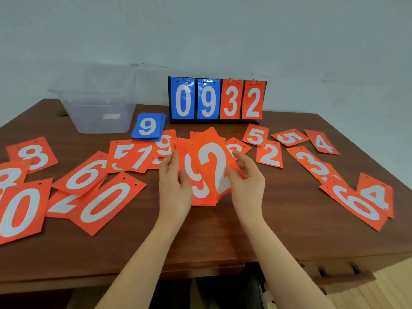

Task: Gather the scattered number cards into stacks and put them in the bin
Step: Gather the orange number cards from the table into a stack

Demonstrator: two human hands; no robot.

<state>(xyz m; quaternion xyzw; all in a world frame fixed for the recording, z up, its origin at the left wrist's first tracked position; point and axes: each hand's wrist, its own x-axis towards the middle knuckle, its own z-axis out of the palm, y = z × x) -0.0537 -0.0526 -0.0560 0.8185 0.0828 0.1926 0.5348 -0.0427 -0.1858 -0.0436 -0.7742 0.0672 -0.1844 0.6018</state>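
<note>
A loose stack of orange number cards, a 2 on top and a 9 beneath, lies at the table's middle. My left hand grips its left edge, thumb on the 9. My right hand pinches the 2 card's right edge. Several orange cards lie scattered to the left and to the right. A neat blue stack topped by a 9 sits behind them. The clear plastic bin stands at the back left.
A flip scoreboard reading 0932 stands at the back centre against the wall. The brown wooden table has its front edge close to me, with a drawer handle at the lower right.
</note>
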